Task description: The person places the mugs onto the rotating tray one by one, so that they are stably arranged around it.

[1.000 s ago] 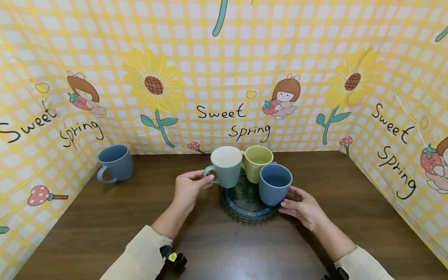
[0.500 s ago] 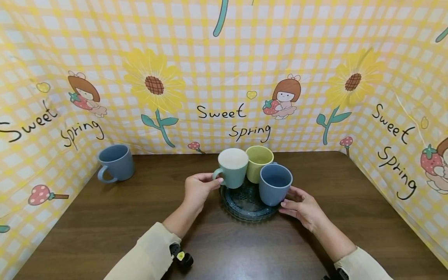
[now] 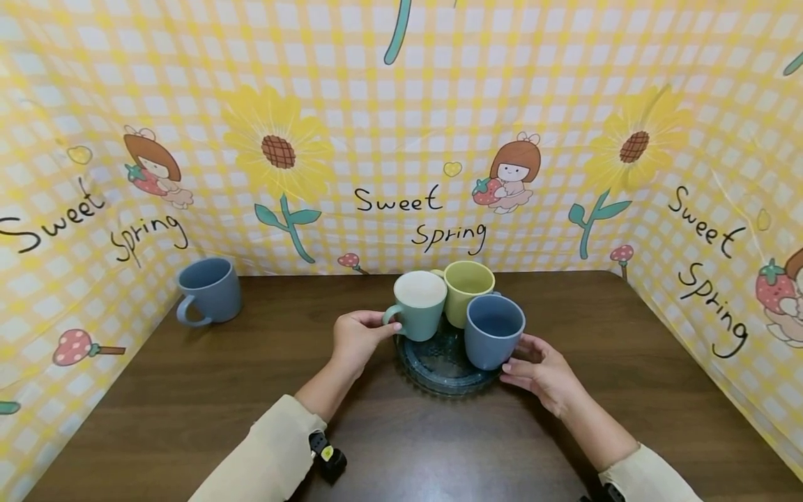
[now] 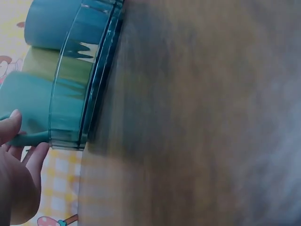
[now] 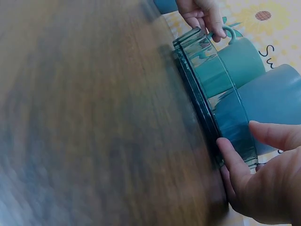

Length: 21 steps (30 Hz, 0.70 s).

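Left hand [image 3: 356, 346] pinching the handle [image 3: 390, 311] of the green mug [image 3: 420, 317], right hand [image 3: 544, 376] with thumb and fingers apart against the side of the round dish [image 3: 439, 382] — I'd judge it best to settle the mug level and slowly, without nudging its yellow-green [image 3: 460, 307] or blue [image 3: 494, 345] neighbours. Mug upright, matt green outside, whitish within, inside the dish's clear wall at its left; full base contact I can't tell.
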Tool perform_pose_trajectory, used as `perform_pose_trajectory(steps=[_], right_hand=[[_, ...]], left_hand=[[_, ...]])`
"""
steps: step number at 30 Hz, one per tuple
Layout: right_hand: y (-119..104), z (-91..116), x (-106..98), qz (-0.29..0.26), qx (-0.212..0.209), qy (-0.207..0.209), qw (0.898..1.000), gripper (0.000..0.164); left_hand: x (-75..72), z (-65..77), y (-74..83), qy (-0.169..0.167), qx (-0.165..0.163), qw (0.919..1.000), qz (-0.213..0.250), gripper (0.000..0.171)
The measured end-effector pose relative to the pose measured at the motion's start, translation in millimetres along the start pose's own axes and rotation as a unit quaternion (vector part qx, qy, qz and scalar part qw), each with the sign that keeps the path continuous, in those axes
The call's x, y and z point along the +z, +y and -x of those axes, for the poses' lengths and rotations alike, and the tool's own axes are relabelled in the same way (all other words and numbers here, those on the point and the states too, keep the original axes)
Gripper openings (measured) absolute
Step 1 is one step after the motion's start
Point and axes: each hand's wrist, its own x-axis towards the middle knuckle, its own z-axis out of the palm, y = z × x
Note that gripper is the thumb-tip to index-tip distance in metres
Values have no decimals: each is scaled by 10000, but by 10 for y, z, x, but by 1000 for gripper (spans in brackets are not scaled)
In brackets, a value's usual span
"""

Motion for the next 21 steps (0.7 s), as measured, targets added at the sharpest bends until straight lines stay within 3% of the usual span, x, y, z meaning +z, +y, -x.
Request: perform_pose_trajectory(steps=[4, 10, 21], right_hand=[[4, 13, 9, 25, -16, 46, 10000, 70], [-12, 8, 15, 151, -23, 57, 9999, 71], [-107, -51, -79, 621, 129, -208, 9978, 67]], left_hand=[[-21, -43, 1, -157, -122, 9998, 87, 20], [-14, -80, -11, -346, -260, 9966, 708, 22], [-88, -41, -32, -724, -295, 9928, 907, 32]])
